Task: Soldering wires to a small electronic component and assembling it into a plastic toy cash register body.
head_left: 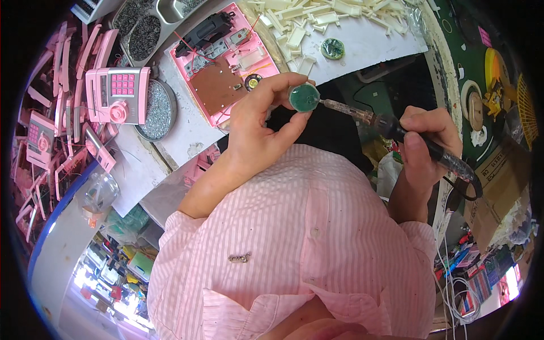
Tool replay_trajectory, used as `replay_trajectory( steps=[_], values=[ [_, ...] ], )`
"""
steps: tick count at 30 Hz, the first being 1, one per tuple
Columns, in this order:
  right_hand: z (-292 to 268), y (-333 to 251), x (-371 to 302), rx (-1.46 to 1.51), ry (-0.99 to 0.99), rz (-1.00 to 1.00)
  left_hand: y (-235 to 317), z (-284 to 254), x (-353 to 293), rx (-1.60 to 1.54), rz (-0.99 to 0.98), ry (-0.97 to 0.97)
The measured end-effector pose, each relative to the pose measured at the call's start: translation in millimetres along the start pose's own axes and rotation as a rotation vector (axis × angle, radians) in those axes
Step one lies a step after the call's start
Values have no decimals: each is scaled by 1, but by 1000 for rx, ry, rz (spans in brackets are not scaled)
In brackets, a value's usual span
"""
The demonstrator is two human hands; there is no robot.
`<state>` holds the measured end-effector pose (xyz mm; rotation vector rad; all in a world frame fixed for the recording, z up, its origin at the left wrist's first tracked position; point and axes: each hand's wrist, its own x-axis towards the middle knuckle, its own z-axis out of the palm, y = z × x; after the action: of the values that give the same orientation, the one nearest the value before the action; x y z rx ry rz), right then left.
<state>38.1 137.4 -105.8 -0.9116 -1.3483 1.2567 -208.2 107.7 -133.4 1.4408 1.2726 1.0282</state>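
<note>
My left hand pinches a small round green disc with a pale rim between thumb and fingers; its exact kind I cannot make out. In my right hand is a soldering iron, held by its dark handle. The iron's tip is at the disc's right edge; whether they touch is hard to tell. Just beyond my left hand lies an opened pink plastic casing, with a black mechanism, a brown panel and thin red wires inside.
A similar green disc rests on white paper near a pile of cream plastic parts. Pink panels with keypads crowd the left, beside a round tin of small metal pieces. A metal tray holds screws. Cardboard stands at right.
</note>
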Motion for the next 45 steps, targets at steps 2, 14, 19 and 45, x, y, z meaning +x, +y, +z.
replay_trajectory(
  steps=[2,14,19,45],
  values=[
    [0,0,0,-16,2,-15,-2,1,1,13,30,28],
    [1,-1,-1,-26,-14,-15,-6,4,2,48,97,92],
    [0,1,1,-2,5,-32,-7,4,2,25,106,99],
    [-2,-1,0,21,21,11,1,0,1,70,29,-6]
  ],
)
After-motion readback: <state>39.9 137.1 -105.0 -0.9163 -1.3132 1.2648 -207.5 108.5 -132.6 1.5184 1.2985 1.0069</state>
